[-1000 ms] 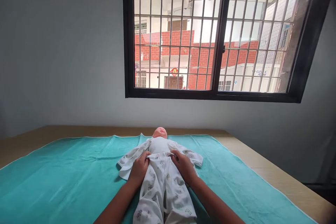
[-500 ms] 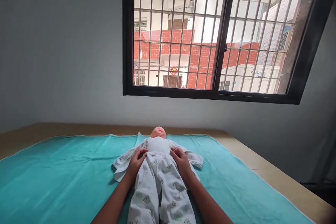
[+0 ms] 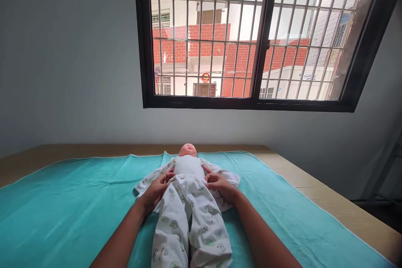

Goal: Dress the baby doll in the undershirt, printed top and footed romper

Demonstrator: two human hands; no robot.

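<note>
A baby doll lies on its back, head at the far end, in a white top and printed baby pants. The front of an open printed jacket spreads out under its arms. At the left side of the waistband, my left hand is closed with its fingertips pinching the pants. My right hand grips the waistband's right side between thumb and fingers, its index finger stretched toward the doll's belly. The cloth hides part of the fingertips.
A turquoise blanket covers most of the wooden table, with small creases at left. Behind it stands a grey wall with a barred window in a black frame.
Both hands have turned and spread outward at the wrists, staying by the waistband. My right index finger has stretched out. The view has tilted slightly down.
</note>
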